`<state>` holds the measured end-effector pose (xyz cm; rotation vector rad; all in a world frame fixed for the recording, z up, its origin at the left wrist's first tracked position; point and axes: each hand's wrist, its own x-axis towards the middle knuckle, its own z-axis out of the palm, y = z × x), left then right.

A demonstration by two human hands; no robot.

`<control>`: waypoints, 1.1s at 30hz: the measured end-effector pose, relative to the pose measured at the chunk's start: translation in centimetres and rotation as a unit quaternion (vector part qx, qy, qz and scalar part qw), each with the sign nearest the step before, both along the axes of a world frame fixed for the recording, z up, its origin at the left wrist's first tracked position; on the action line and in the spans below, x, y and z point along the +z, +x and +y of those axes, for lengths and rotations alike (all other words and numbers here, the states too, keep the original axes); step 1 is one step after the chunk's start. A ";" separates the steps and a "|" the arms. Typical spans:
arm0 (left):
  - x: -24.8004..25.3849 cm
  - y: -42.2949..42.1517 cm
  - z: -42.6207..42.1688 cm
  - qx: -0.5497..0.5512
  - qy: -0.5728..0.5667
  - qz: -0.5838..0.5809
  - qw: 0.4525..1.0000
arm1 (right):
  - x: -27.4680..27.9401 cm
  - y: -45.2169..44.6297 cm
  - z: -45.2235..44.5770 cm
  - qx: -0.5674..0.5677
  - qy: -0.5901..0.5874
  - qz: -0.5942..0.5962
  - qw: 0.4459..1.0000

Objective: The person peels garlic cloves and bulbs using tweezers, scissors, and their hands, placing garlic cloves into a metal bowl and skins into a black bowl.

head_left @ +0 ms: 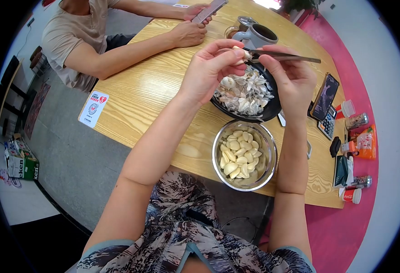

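My left hand [214,68] pinches a garlic clove [242,55] between thumb and fingers. My right hand [291,68] is closed on slim metal tweezers [295,58], their tips against the clove. Below both hands lies a black pan-like dish [273,102], heaped with papery garlic skins [248,95] and some garlic among them. Nearer to me, a round steel bowl [217,157] holds many pale peeled garlic cloves [241,152]. My fingers partly cover the clove and the tweezers.
Behind my hands stand a grey mug [254,35] and a glass jar [245,21]. At the right are a propped phone [326,93], a calculator [328,122], paper cups [352,196] and jars. Across the wooden table [145,91], another person [84,41] holds a phone [209,11].
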<state>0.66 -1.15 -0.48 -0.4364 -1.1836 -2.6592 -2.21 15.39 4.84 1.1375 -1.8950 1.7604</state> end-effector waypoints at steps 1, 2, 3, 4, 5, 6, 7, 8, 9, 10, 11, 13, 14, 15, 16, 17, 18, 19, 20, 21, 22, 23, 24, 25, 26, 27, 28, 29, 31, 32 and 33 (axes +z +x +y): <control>0.0 0.0 0.1 0.001 0.005 0.002 1.000 | 0.1 0.1 0.0 0.001 0.001 0.000 1.000; 0.1 0.1 0.1 0.002 0.005 0.002 1.000 | 0.2 0.1 0.0 0.003 -0.004 -0.002 1.000; 0.2 0.1 0.1 0.002 0.008 0.002 1.000 | 0.2 0.2 0.0 0.006 -0.010 -0.005 1.000; 0.2 0.2 0.1 0.002 0.011 0.002 1.000 | 0.3 0.3 0.0 0.006 -0.009 -0.005 1.000; 0.2 0.2 0.0 0.003 0.011 0.002 1.000 | 0.3 0.3 0.0 0.004 -0.013 -0.003 1.000; 0.1 0.1 -0.1 0.002 0.010 0.005 1.000 | 0.3 0.3 0.0 0.001 -0.017 -0.001 1.000; 0.1 0.0 -0.2 0.000 0.008 0.007 1.000 | 0.3 0.2 0.0 0.001 -0.017 -0.001 1.000; 0.0 -0.1 -0.2 0.000 0.008 0.007 1.000 | 0.2 0.1 -0.1 0.004 -0.020 0.004 1.000; -0.1 -0.1 -0.2 -0.001 0.006 0.006 1.000 | 0.1 0.1 -0.1 0.007 -0.023 0.008 1.000; 0.0 -0.1 -0.2 -0.002 0.004 0.004 1.000 | 0.2 0.2 -0.1 0.007 -0.023 0.008 1.000; 0.0 0.0 -0.2 -0.002 0.004 0.004 1.000 | 0.2 0.3 0.0 0.003 -0.022 -0.001 1.000; 0.2 0.2 0.0 0.006 0.002 -0.003 1.000 | 0.2 0.5 0.0 -0.002 -0.021 -0.009 1.000; 0.1 0.1 0.1 0.006 0.002 -0.003 1.000 | 0.2 0.5 -0.1 -0.015 -0.017 -0.002 1.000; 0.0 0.0 0.1 0.011 -0.002 -0.005 1.000 | 0.3 0.5 -0.1 -0.028 -0.013 0.006 1.000; -0.1 0.0 0.2 0.016 -0.006 -0.006 1.000 | 0.2 0.5 -0.2 -0.028 -0.013 0.006 1.000; 0.0 0.0 0.2 0.016 -0.007 -0.006 1.000 | 0.2 0.5 -0.2 -0.035 -0.010 0.023 0.999; 0.0 0.0 0.3 0.021 -0.009 -0.005 1.000 | 0.1 0.4 -0.2 -0.042 -0.006 0.040 0.998; 0.0 0.1 0.3 0.026 -0.011 -0.003 1.000 | 0.1 0.4 -0.3 -0.042 -0.006 0.040 0.998; 0.0 0.1 0.4 0.026 -0.011 -0.003 1.000 | 0.1 0.3 -0.3 -0.039 -0.005 0.047 0.998; 0.1 0.2 0.5 0.038 -0.014 -0.005 0.999 | 0.0 0.2 -0.3 -0.037 -0.003 0.054 0.998; 0.2 0.3 0.6 0.051 -0.018 -0.007 0.999 | 0.0 0.2 -0.3 -0.037 -0.003 0.054 0.998; 0.2 0.3 0.6 0.051 -0.018 -0.006 0.999 | -0.1 0.1 -0.3 -0.045 0.005 0.067 0.997; 0.2 0.3 0.7 0.075 -0.029 -0.006 0.997 | -0.1 0.1 -0.3 -0.054 0.012 0.079 0.995; 0.3 0.3 0.8 0.099 -0.040 -0.006 0.994 | -0.2 0.1 -0.4 -0.054 0.012 0.079 0.995; 0.3 0.4 1.0 0.099 -0.040 -0.006 0.994 | -0.2 0.2 -0.5 -0.057 0.015 0.086 0.995; 0.4 0.5 1.1 0.119 -0.046 -0.004 0.992 | -0.3 0.2 -0.6 -0.060 0.018 0.093 0.994; 0.4 0.6 1.2 0.139 -0.052 -0.002 0.989 | -0.3 0.2 -0.6 -0.060 0.019 0.093 0.994; 0.5 0.6 1.3 0.139 -0.052 -0.002 0.989 | -0.3 0.1 -0.5 -0.055 0.021 0.091 0.994; 0.6 0.8 1.5 0.161 -0.041 0.008 0.986 | -0.3 0.2 -0.4 -0.050 0.023 0.089 0.995; 0.7 0.8 1.7 0.161 -0.041 0.008 0.986 | -0.1 0.4 -0.4 -0.029 -0.012 0.008 0.999; 0.8 0.9 1.9 0.182 -0.053 0.034 0.981 | 0.0 0.5 -0.4 -0.009 -0.047 -0.073 0.996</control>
